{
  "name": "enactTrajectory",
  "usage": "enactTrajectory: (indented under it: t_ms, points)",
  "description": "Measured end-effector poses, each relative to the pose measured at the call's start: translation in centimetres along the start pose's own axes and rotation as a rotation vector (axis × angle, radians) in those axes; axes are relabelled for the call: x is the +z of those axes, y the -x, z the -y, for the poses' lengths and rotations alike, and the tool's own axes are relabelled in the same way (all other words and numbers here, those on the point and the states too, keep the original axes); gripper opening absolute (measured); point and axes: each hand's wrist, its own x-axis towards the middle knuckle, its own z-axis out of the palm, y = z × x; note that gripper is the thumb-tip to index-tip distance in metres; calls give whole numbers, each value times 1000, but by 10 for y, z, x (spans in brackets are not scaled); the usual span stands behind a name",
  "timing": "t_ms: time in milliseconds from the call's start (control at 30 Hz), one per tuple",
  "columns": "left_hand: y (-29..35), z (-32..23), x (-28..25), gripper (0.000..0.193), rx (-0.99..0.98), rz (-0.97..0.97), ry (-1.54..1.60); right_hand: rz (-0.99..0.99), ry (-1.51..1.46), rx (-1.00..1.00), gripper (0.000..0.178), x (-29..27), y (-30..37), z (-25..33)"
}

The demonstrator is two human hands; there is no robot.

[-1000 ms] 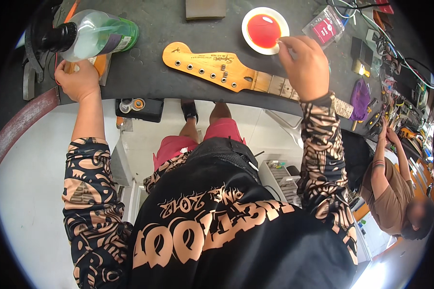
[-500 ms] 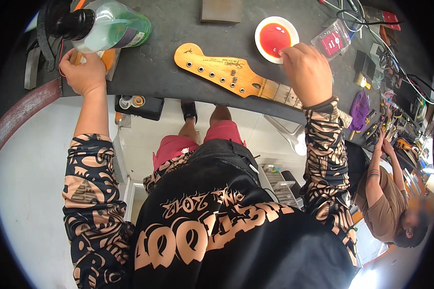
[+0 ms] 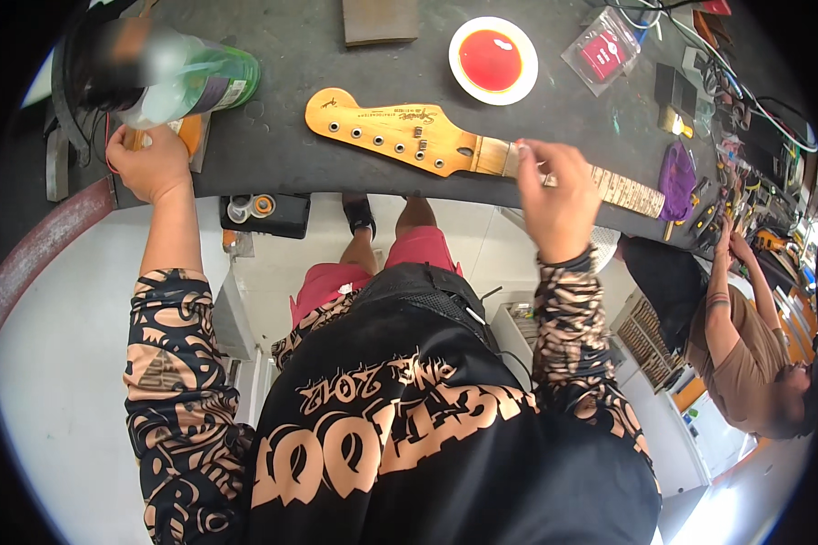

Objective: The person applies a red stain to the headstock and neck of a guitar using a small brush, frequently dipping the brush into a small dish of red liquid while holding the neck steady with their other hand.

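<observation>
A guitar neck (image 3: 400,138) with a yellow wooden headstock lies across the dark bench, its fretboard pointing right. My right hand (image 3: 562,195) is over the fretboard near the nut, fingers pinched together. A small reddish tip shows at the fingertips; its kind is too small to make out. Behind the neck stands a white bowl (image 3: 455,80) of red liquid. At the far left, my left hand (image 3: 154,168) is curled at an orange-yellow piece (image 3: 190,134) near the bench edge. A green-and-clear bottle (image 3: 211,80) with a black top partly hides those fingers.
A brown block (image 3: 380,20) lies at the back. Right of the bowl is a clear packet with a red label (image 3: 602,54). A purple cloth (image 3: 678,182), cables and tools crowd the right side. Another person (image 3: 745,354) is at the far right, arms stretched toward the bench.
My right hand has left the edge of the bowl and come down over the fretboard. My left hand stays by the bottle. The whole view has shifted slightly.
</observation>
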Motion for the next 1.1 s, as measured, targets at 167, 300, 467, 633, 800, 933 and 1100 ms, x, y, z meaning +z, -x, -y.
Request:
enactTrajectory:
  t_ms: [167, 300, 467, 633, 800, 933, 1100]
  points:
    - [-1, -1, 2, 51, 27, 19, 16, -148, 168, -87, 13, 37, 33, 9]
    - [-2, -1, 2, 53, 1, 16, 59, -140, 131, -115, 13, 40, 27, 8]
    - [-2, 1, 4, 54, 38, 5, 53, -166, 154, -55, 12, 41, 26, 8]
    - [-4, 5, 4, 54, 39, 3, 34, -156, 96, -11, 11, 43, 25, 4]
    - [-3, 4, 4, 55, 41, 11, 76, -146, 56, -23, 10, 49, 24, 22]
    - [-2, 1, 2, 56, 34, 9, 62, -168, 70, 144, 11, 46, 23, 7]
    - [-2, 2, 4, 57, 46, -30, 67, -163, 40, 7, 10, 52, 19, 22]
